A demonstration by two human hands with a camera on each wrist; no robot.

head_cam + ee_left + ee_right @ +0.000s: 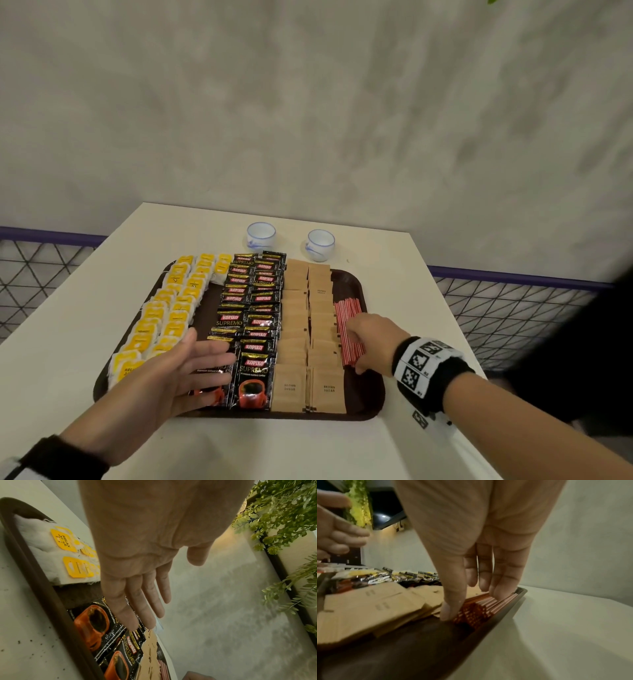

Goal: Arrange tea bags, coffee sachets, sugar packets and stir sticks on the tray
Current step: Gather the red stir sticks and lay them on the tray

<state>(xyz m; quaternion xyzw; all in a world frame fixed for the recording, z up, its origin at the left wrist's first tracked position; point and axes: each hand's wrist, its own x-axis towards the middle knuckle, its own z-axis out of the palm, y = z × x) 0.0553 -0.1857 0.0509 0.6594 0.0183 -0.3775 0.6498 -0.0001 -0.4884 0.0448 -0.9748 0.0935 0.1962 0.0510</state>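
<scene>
Head view: brown tray (356,281) on a white table (411,274), filled in columns from the left: yellow-tagged tea bags (164,308), black coffee sachets (255,308), tan sugar packets (308,325), and a bundle of red stir sticks (347,325) along the right rim. Left hand (185,373) hovers flat, fingers straight, over the near coffee sachets; contact cannot be told. Right hand (371,339) is on the stick bundle, thumb at the near side, fingers over the top. Two small white cups (261,234) stand beyond the tray; grey wall behind, mesh railing either side. Left wrist view: left hand (142,555) spread and holding nothing, tea bags (51,550) and coffee sachets (96,628) below it, tray rim (34,574) at the left, green foliage (283,520) at the right. Right wrist view: right hand (479,540) brackets the stir sticks (481,605), thumb tip at their inner side next to the sugar packets (368,608), fingertips resting on top near the tray (508,608) rim; more a squaring press than a firm grip. Judgement: sticks are light, thin, stiff and prone to roll or scatter, so best held as one bundle across the middle. Sachets look slick, tea bags soft, sugar packets flat paper. Arrangement appears nearly complete.
</scene>
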